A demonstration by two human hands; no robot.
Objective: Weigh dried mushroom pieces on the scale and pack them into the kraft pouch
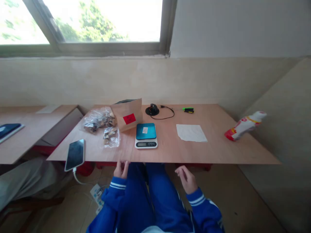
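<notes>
Fingers (126, 166) of the left hand (120, 171) and of the right hand (188, 181) are loosely bent, half-open, and I see nothing held. Beyond the edge of the table (167, 152), near the left hand, lies the scale (146, 136), just beside the paper bag (124, 113). From far I judge it stiff, rather light, with slippery top; I would take it by the white sides.

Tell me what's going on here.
A person in blue sits at a table, neither hand visibly holding anything. The left hand is at the front edge, near a kitchen scale; the right hand is just off that edge, nearest a white sheet. Beside the scale stands a brown paper bag, with clear plastic bags to its left.
</notes>
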